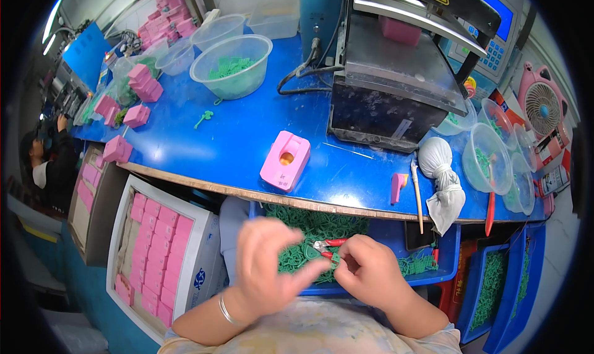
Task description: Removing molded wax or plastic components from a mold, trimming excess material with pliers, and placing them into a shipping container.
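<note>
- Green piece (336, 260): pinched in your right hand's (372, 271) closed fingertips; its long axis is too small to tell.
- Your left hand (263, 268), blurred, curves wide just left of it, apparently holding nothing.
- Cutters (335, 243): just far of it, handles rightward; whether gripped is unclear.
- Tray (452, 250): beneath.

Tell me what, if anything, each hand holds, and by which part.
Right hand: apparently a small green piece, pinched toward its right end; exact spot hidden. Left hand: blurred, open, nothing visibly held.
</note>
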`<state>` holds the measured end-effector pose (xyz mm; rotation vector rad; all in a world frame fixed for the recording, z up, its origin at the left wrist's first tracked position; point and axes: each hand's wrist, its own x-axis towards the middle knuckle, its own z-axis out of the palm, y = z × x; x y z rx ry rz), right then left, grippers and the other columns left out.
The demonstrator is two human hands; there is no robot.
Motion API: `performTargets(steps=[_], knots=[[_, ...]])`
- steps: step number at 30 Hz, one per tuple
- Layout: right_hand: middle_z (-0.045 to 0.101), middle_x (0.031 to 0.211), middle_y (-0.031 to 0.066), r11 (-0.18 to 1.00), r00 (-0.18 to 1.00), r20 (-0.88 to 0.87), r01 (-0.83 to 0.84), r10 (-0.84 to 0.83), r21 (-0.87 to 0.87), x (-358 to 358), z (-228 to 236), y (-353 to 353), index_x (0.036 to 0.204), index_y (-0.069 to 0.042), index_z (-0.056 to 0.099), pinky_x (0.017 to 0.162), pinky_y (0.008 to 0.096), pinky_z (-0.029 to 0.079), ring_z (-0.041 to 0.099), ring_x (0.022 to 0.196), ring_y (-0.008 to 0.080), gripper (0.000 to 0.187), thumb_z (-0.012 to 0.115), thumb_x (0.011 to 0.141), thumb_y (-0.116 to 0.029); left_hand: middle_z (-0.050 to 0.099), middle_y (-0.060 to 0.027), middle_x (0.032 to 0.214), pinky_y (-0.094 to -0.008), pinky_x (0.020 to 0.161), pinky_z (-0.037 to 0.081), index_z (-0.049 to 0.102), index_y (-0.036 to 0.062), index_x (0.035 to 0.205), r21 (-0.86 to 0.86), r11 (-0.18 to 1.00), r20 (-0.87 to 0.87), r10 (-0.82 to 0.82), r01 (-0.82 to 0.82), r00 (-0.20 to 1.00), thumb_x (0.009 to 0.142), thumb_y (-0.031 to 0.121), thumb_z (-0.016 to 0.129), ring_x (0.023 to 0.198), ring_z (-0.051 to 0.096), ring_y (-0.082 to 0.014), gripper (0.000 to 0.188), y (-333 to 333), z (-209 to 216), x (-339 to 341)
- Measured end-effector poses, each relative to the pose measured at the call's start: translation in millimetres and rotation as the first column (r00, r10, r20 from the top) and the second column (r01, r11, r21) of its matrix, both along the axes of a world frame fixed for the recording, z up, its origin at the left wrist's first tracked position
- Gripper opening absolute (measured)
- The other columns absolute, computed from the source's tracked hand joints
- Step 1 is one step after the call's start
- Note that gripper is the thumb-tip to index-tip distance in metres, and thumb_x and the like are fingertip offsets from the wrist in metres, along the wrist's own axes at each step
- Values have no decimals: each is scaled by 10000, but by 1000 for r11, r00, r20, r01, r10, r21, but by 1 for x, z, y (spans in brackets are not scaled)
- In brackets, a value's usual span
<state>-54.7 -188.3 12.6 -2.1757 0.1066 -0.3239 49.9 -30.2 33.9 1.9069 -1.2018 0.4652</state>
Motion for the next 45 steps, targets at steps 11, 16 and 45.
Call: performTargets(steps=[11,16,45], knots=[[590,787,139,931,981,-195,-84,14,-354,-8,-17,-3,857,-31,582,612,395,495,601,709,314,179,635,751,-166,560,-113,911,-360,816,437,484,12,1081,233,972,-190,41,5,981,656,177,769,905,542,-247,538,-32,-3,72],[525,1090,152,979,864,502,131,-36,-156,-2,24,-7,1039,-48,550,774,415,466,554,943,345,439,735,699,-254,507,-49,1084,-286,882,412,441,18,1150,-358,889,-904,-406,287,130,747,-18,662,1014,490,-116,462,-6,7,18],[530,789,33,338,995,65,-85,69,937,0,-26,37,948,-22,446,526,196,412,492,604,66,136,562,881,-46,558,-287,895,-284,459,382,442,-1,1014,-786,616,-505,-681,-43,-531,796,503,476,447,412,-128,550,7,-15,5]])
